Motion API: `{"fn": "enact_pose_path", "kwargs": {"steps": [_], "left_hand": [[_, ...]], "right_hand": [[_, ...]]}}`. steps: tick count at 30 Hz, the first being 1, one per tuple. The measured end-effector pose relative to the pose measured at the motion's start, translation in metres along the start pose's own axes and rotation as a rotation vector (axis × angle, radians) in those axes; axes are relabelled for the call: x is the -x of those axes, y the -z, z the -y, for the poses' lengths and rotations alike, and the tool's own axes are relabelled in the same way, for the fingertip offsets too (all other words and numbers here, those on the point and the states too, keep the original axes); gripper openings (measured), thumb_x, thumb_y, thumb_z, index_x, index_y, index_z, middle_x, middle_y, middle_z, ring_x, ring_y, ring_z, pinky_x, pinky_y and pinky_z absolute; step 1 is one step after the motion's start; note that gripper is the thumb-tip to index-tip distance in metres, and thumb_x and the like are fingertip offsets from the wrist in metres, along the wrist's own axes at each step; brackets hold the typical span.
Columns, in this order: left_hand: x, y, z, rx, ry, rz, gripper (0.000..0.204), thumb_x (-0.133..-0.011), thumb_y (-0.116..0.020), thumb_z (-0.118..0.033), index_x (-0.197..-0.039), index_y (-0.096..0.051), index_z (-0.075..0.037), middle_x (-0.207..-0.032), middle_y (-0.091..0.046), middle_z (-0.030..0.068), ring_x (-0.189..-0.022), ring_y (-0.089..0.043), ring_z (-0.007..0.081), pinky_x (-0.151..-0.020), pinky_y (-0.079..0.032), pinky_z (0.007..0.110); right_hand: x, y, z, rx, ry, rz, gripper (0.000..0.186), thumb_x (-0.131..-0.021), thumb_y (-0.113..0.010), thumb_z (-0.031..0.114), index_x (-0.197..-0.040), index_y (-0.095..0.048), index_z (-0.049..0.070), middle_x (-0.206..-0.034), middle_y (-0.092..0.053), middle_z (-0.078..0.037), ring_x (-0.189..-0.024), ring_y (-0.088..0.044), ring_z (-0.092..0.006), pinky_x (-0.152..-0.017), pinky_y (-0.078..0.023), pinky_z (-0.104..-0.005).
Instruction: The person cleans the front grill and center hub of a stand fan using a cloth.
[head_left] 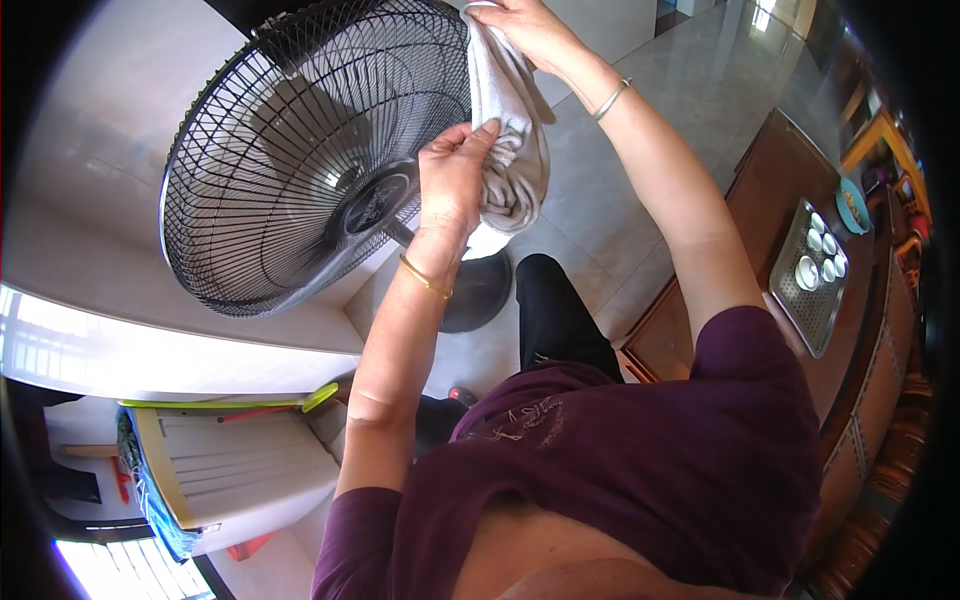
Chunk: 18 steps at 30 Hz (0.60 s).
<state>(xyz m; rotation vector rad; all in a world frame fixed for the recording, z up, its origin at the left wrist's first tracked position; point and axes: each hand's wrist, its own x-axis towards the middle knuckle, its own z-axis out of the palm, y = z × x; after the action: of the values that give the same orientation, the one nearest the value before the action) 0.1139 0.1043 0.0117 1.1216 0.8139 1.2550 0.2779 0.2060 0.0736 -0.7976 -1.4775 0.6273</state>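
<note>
A pale grey and white cloth (515, 165), perhaps a towel, hangs in folds between my two hands, its lower part bunched and rolled. My left hand (452, 178) is closed, with the thumb pressing the cloth's left edge against the fingers. Higher up and to the right, my right hand (530, 35) pinches the top of the same cloth. Just left of them stands a black electric fan (315, 165) with a round wire grille, its rim beside the cloth. Part of the fan's round base (482, 295) shows below my left wrist.
On the right is a brown wooden table (770, 215). It bears a perforated metal tray (812, 325) with several small white cups (808, 272), and a blue bowl (853, 205). A white box-like cabinet (250, 465) stands at lower left. Grey tiles (590, 200) cover the floor.
</note>
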Motion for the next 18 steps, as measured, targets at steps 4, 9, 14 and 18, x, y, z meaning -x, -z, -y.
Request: {"fn": "enact_pose_path", "kwargs": {"steps": [4, 9, 14, 18], "left_hand": [[-0.005, 0.008, 0.005, -0.090, -0.083, -0.058, 0.015, -0.084, -0.068, -0.013, -0.076, -0.065, 0.001, -0.068, -0.064, 0.0025, -0.056, -0.052, 0.0058, -0.054, -0.043, 0.020], [-0.008, 0.026, 0.013, -0.199, -0.102, -0.097, 0.026, -0.083, -0.071, -0.020, -0.068, -0.065, 0.000, -0.060, -0.060, -0.0009, -0.053, -0.047, 0.0036, -0.051, -0.039, 0.019], [-0.014, 0.033, 0.024, -0.314, -0.142, -0.152, 0.033, -0.083, -0.071, -0.025, -0.063, -0.063, 0.001, -0.054, -0.054, -0.0024, -0.052, -0.042, 0.0040, -0.051, -0.037, 0.021], [-0.009, 0.032, 0.023, -0.338, -0.134, -0.186, 0.035, -0.083, -0.071, -0.027, -0.063, -0.062, 0.001, -0.054, -0.054, -0.0019, -0.052, -0.041, 0.0047, -0.051, -0.037, 0.022]], "right_hand": [[-0.002, -0.006, -0.015, -0.111, 0.188, -0.117, 0.006, -0.084, -0.057, 0.003, -0.089, -0.061, 0.002, -0.077, -0.062, -0.005, -0.075, -0.058, -0.0119, -0.069, -0.047, -0.0246], [0.016, -0.025, -0.006, 0.029, 0.100, -0.238, 0.008, -0.081, -0.056, 0.000, -0.087, -0.062, 0.001, -0.074, -0.063, -0.005, -0.072, -0.059, -0.0122, -0.066, -0.048, -0.0246], [0.035, -0.029, -0.006, 0.100, 0.318, -0.349, 0.015, -0.082, -0.053, -0.006, -0.093, -0.063, -0.002, -0.083, -0.063, -0.011, -0.076, -0.061, -0.0156, -0.068, -0.049, -0.0265], [0.049, -0.027, -0.005, 0.227, 0.451, -0.287, 0.027, -0.082, -0.051, -0.007, -0.107, -0.061, -0.004, -0.091, -0.060, -0.010, -0.080, -0.059, -0.0161, -0.070, -0.047, -0.0250]]}}
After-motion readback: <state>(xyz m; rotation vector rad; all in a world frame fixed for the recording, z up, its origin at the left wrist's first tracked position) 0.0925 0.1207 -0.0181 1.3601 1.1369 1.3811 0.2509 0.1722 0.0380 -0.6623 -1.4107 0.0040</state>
